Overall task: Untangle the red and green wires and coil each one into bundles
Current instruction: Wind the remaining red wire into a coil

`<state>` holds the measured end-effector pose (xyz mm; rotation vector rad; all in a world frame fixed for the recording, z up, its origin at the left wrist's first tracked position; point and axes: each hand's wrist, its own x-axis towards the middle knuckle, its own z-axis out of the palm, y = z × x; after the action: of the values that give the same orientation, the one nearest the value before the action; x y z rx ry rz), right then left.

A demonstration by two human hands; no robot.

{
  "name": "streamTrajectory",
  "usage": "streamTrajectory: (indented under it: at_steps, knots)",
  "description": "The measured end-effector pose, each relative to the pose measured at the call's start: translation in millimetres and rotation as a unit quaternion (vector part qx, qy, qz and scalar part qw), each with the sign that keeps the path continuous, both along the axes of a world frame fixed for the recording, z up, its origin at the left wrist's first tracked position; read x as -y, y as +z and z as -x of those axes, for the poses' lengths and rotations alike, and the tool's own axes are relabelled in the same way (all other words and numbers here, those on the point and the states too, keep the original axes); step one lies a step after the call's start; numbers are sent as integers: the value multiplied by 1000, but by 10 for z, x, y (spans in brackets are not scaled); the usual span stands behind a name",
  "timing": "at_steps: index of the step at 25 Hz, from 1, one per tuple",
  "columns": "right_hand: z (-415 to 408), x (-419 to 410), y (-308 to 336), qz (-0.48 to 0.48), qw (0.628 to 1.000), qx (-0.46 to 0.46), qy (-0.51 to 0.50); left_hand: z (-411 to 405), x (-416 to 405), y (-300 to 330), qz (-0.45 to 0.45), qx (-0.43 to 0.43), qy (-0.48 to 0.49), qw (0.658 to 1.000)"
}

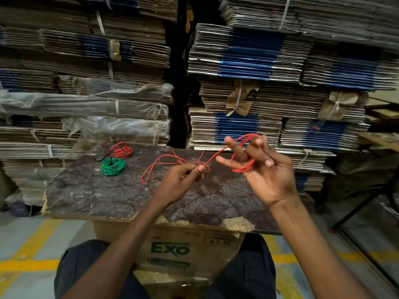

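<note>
Person seated at a worn dark board serving as counter (pixel 90 190), set on a cardboard box printed EXO (pixel 172 251). Both arms bare, raised above the counter.

Right hand (pixel 265 171): palm up, fingers spread and half straight. Several turns of red wire (pixel 218 154) loop around the fingers; the coil runs from the fingertips down toward the palm. Grip loose and wide, the loops hanging on the fingers rather than being squeezed.

Left hand (pixel 183 180): fingers curled, thumb and forefinger pinching the same red wire at a small knot-like crossing. Grip narrow, closed on the strand. Wire taut between the two hands.

Beyond the left hand the loose tail of the red wire arcs out to the left and hangs down toward the counter in a long open loop; whether it touches the surface I cannot tell.

Far left part of the counter: a finished green bundle (pixel 113 166) lies flat, and just behind it a red bundle (pixel 121 150). The two sit close, apparently not touching.

Behind the counter: tall stacks of flattened cardboard (pixel 248 61), some strapped, some wrapped in plastic. Floor with yellow lines.
</note>
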<state>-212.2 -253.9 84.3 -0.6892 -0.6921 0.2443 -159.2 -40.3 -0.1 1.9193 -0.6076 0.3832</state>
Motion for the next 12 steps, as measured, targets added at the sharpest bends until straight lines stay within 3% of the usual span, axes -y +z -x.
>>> streamTrajectory:
  at_steps: [5,8,10,12]
  knots:
    - [-157,-218,160,-65,987,-47,-139,-31,1,-203,-145,22,25,989]
    - [-346,-285,141,-68,975,6,-209,20,-4,-253,-204,19,35,978]
    - [-473,-265,112,4,949,70,-307,63,-19,-289,-214,17,36,976]
    - [-578,-237,61,151,883,159,-415,109,-15,-292,-206,26,45,977]
